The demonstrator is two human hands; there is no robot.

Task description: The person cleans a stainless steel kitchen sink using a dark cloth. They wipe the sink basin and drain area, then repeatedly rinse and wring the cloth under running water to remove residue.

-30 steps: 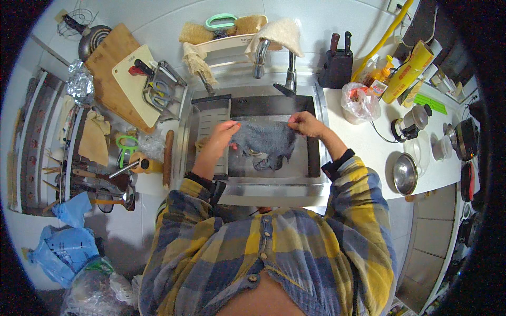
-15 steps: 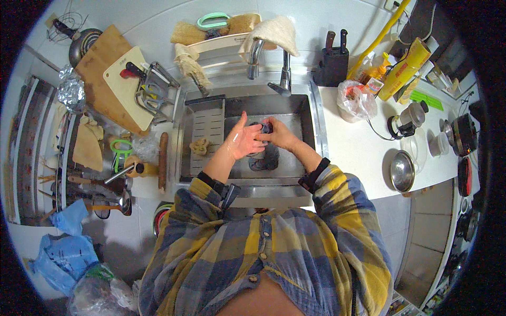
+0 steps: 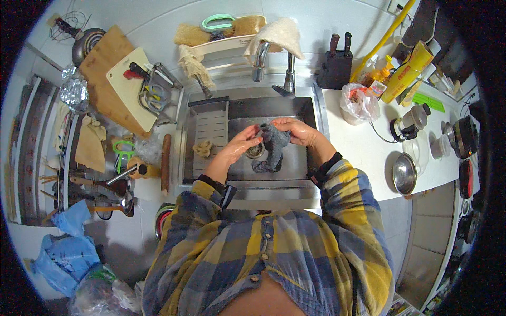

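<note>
One grey cloth (image 3: 275,143) is pinched at its upper end by the right hand (image 3: 298,132), the nearer one. Whether it is gripped also by the left hand (image 3: 239,148), just beside, cannot be told. Its long axis is directed toward the near rim of the sink (image 3: 284,185) below.

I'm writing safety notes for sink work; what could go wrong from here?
The grey cloth hangs from the right hand beside the drain, so its lower end might slide over it and slow drainage. The steel bowl sits near the front edge of the counter, so the right sleeve could knock it off.
</note>
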